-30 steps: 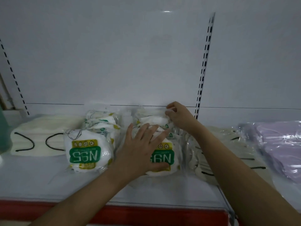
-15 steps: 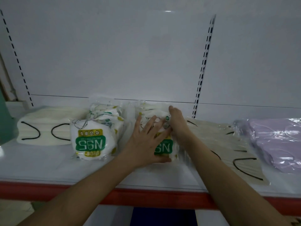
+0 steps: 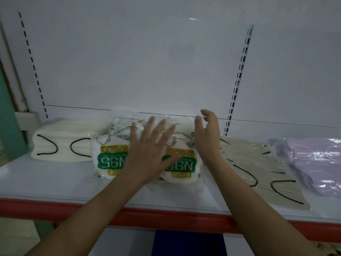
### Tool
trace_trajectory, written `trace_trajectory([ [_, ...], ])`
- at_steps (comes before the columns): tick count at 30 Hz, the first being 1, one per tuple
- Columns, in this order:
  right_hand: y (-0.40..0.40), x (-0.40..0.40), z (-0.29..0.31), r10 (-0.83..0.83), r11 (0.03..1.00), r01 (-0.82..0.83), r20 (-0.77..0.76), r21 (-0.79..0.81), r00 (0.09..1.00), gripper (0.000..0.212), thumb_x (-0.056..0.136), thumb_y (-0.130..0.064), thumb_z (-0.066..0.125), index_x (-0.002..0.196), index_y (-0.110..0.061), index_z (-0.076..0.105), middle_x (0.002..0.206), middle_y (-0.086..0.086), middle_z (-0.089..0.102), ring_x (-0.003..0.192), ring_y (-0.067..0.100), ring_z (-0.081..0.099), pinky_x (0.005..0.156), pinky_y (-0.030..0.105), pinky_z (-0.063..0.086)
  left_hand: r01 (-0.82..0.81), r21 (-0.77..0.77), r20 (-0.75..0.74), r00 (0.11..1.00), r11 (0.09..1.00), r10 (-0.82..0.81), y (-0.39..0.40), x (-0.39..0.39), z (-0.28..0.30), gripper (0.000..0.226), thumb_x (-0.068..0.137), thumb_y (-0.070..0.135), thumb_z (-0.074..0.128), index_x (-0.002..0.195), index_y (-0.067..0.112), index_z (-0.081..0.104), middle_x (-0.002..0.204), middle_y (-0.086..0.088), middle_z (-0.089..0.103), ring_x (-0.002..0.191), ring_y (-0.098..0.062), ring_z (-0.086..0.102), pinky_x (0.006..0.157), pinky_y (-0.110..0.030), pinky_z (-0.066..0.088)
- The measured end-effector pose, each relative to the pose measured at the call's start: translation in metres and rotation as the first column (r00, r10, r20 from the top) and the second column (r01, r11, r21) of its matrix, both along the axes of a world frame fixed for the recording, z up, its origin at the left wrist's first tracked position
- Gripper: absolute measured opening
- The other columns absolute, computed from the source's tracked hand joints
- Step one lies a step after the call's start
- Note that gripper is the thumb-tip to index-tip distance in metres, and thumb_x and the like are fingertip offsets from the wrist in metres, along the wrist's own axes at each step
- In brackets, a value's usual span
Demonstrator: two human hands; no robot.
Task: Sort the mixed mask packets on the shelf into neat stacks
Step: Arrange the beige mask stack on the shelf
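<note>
On the shelf, N95 packets lie label-inverted beneath open-fingered hands.

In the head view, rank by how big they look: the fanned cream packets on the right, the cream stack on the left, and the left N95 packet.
1. Fanned cream packets.
2. Cream stack.
3. Left N95 packet, partly hidden by the left hand.

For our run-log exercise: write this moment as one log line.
left hand: open, fingers spread over N95 packets | right hand: open beside them, holding nothing | shelf: stacks side by side
</note>
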State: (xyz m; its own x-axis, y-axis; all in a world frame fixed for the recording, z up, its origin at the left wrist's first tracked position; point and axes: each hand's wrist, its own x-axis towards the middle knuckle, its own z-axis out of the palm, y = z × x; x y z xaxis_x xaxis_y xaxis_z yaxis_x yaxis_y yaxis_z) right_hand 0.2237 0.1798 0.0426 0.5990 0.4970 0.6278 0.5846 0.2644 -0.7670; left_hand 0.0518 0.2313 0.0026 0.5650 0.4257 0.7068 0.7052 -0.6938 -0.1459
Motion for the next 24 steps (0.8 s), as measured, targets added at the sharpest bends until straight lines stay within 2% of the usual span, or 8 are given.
trace_trajectory([
  [2,-0.007,-0.029,0.016,0.074,0.996,-0.084,0.2,0.041,0.977,0.024,0.098,-0.013,0.052,0.122,-0.016,0.058,0.116,-0.006,0.06,0.098,0.007,0.057,0.084,0.021,0.049,-0.149,-0.066,0.137,0.978,0.987,0.157,0.007,-0.03,-0.005,0.079,0.093,0.075,0.013,0.156,0.028,0.019,0.164,-0.005,0.019,0.153,-0.03,0.008,0.116,-0.068,0.007],
  [4,-0.003,-0.06,0.019,0.236,0.969,-0.195,0.357,-0.149,0.904,0.022,0.097,-0.009,0.053,0.116,-0.017,0.06,0.107,-0.006,0.061,0.085,0.008,0.059,0.074,0.023,0.051,-0.258,-0.148,0.208,0.936,0.955,0.285,0.01,-0.059,-0.01,0.083,0.092,0.075,0.024,0.156,0.022,0.024,0.161,-0.012,0.025,0.15,-0.037,0.016,0.111,-0.07,0.017],
  [6,0.004,-0.088,0.015,0.391,0.898,-0.222,0.458,-0.379,0.798,0.026,0.096,-0.011,0.055,0.121,-0.017,0.059,0.111,-0.001,0.06,0.087,0.014,0.058,0.078,0.028,0.05,-0.295,-0.28,0.232,0.903,0.914,0.362,0.011,-0.081,-0.011,0.094,0.087,0.079,0.033,0.159,0.022,0.013,0.163,-0.013,0.013,0.15,-0.039,0.011,0.113,-0.067,0.022],
  [10,0.025,-0.122,-0.016,0.489,0.804,-0.128,0.523,-0.581,0.698,0.053,0.09,-0.011,0.063,0.14,-0.02,0.047,0.13,0.008,0.047,0.108,0.026,0.055,0.092,0.038,0.049,-0.03,-0.604,0.346,0.89,0.796,0.296,0.017,-0.1,-0.023,0.115,0.075,0.066,0.07,0.158,0.03,-0.002,0.163,-0.006,-0.006,0.148,-0.036,0.017,0.113,-0.053,0.035],
  [13,0.034,-0.132,-0.03,0.413,0.826,-0.055,0.535,-0.561,0.737,0.049,0.088,-0.002,0.062,0.133,-0.019,0.051,0.124,0.009,0.046,0.101,0.03,0.055,0.086,0.041,0.053,0.073,-0.58,0.392,0.898,0.811,0.199,0.022,-0.101,-0.03,0.113,0.074,0.045,0.083,0.158,0.023,0.01,0.16,-0.013,0.003,0.142,-0.041,0.027,0.113,-0.051,0.036],
  [17,0.024,-0.127,-0.03,0.285,0.899,-0.01,0.566,-0.438,0.773,0.032,0.09,0.006,0.055,0.117,-0.012,0.056,0.109,0.011,0.05,0.084,0.029,0.054,0.067,0.036,0.047,0.174,-0.495,0.404,0.913,0.851,0.049,0.031,-0.103,-0.024,0.108,0.075,0.028,0.086,0.157,0.025,0.017,0.161,-0.008,0.003,0.146,-0.034,0.021,0.115,-0.049,0.036],
  [21,0.019,-0.128,-0.039,0.283,0.895,-0.002,0.562,-0.447,0.777,0.032,0.089,0.007,0.053,0.117,-0.009,0.053,0.111,0.01,0.048,0.091,0.028,0.054,0.073,0.036,0.05,0.143,-0.557,0.337,0.939,0.818,0.065,0.034,-0.098,-0.029,0.102,0.078,0.036,0.082,0.157,0.025,0.018,0.164,-0.008,-0.004,0.151,-0.034,0.009,0.12,-0.049,0.027],
  [24,0.017,-0.128,-0.038,0.302,0.892,-0.03,0.546,-0.451,0.781,0.033,0.09,0.002,0.056,0.12,-0.009,0.054,0.116,0.009,0.046,0.095,0.027,0.054,0.076,0.035,0.049,0.053,-0.496,0.301,0.947,0.867,0.114,0.026,-0.097,-0.023,0.106,0.076,0.049,0.079,0.157,0.023,0.017,0.164,-0.013,0.0,0.151,-0.034,0.005,0.121,-0.051,0.02],
])
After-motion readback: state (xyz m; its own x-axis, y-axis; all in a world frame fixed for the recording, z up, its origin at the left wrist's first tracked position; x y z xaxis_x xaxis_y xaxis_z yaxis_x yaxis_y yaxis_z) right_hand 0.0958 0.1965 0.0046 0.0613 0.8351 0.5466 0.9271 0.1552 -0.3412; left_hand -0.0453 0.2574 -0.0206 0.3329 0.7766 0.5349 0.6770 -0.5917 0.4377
